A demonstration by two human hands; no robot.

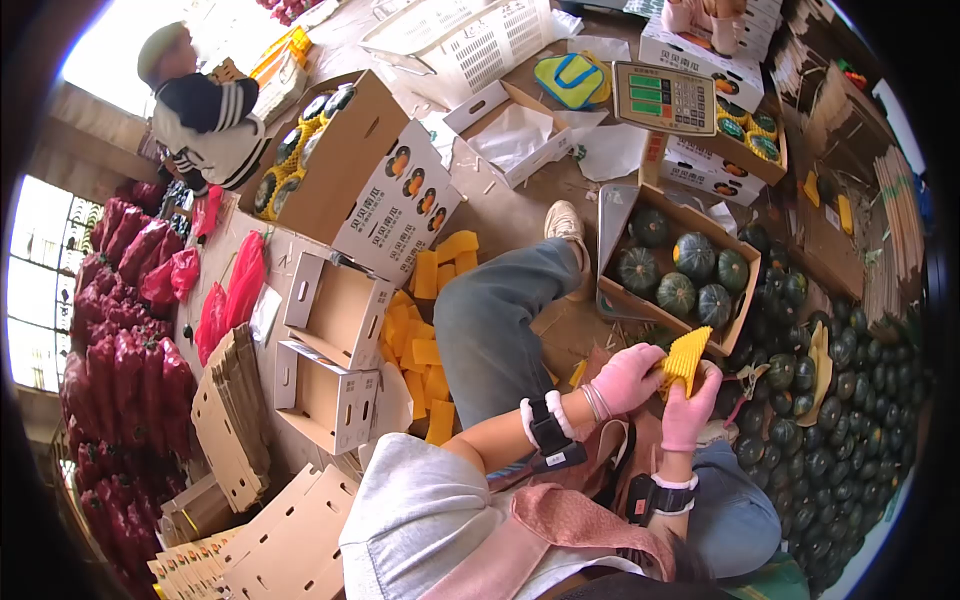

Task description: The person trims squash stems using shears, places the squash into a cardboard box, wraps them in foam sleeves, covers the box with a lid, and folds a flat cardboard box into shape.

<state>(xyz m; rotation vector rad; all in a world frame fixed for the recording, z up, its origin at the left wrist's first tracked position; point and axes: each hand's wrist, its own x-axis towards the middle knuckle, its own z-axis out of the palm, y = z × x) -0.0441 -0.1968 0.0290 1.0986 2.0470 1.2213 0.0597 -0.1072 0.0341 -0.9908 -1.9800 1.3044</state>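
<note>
A yellow foam net sleeve (686, 358) is between my hands, spread upward from the fingers. My left hand (628, 378), in a pink glove, pinches its left edge. From below, my right hand (690, 408), also gloved in pink, grips its lower right side; some fingers are hidden behind the foam. Just beyond them, a cardboard box (655, 318) on a scale holds several small dark green pumpkins (693, 256). The scale's display (664, 98) stands behind that box, its green readouts lit.
Loose green pumpkins (850, 440) are heaped at right. Yellow foam sleeves (408, 345) lie left of my leg. Open cartons (335, 310) and flat cardboard (230, 420) stand farther left, near red-bagged goods (120, 380). Another person (205, 110) is at upper left; someone's gloved hands (705, 20) show at top.
</note>
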